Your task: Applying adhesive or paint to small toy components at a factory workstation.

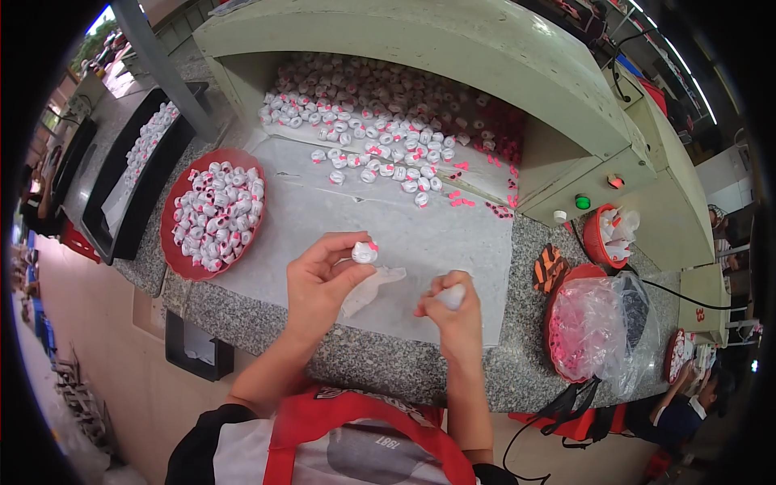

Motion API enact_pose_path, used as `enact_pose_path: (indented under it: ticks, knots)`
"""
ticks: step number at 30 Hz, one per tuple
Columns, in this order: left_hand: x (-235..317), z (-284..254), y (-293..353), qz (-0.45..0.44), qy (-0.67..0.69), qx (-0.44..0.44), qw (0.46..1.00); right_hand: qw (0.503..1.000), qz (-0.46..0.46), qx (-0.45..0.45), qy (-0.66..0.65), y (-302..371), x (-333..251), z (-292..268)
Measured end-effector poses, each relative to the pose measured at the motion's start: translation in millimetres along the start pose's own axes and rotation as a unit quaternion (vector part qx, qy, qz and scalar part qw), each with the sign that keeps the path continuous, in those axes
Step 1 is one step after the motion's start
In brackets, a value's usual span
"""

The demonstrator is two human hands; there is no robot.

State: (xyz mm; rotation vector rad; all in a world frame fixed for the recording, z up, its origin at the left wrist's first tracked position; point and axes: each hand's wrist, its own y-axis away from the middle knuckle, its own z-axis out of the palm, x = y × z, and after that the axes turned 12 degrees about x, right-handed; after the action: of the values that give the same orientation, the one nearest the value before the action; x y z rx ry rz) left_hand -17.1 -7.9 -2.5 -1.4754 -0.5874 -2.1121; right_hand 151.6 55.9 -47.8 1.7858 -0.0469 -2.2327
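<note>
My left hand (317, 279) pinches a small white toy head (364, 253) with a pink bow between thumb and fingers, a little above the paper-covered worktop. My right hand (457, 319) is to its right, closed round a white plastic squeeze bottle (451, 297); the fist hides most of it, tip included. A crumpled piece of whitish paper (373, 284) lies between the hands. Beyond them, many similar white heads (388, 170) are spread on the sheet and back under the pale green hood. Several loose pink bows (461, 200) lie to their right.
At left stands a red basin (171, 234) heaped with white heads, with a black tray (97, 222) beyond it. A red bowl (558, 311) with pink pieces and plastic film, an orange-black cloth (550, 268) and a red cup (596, 242) are at right. The hood (404, 32) overhangs the back.
</note>
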Motion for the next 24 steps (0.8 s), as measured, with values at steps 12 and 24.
enact_pose_path:
  ticks: [12, 24]
  knots:
    - [-9, -37, 6, 0.095, -0.045, 0.065, 0.992, 0.968, -0.128, -0.024, 0.215, -8, -7, 57]
    - [2, -29, 6, 0.143, -0.026, -0.024, 0.989, 0.926, -0.201, 0.032, 0.319, -16, -26, 46]
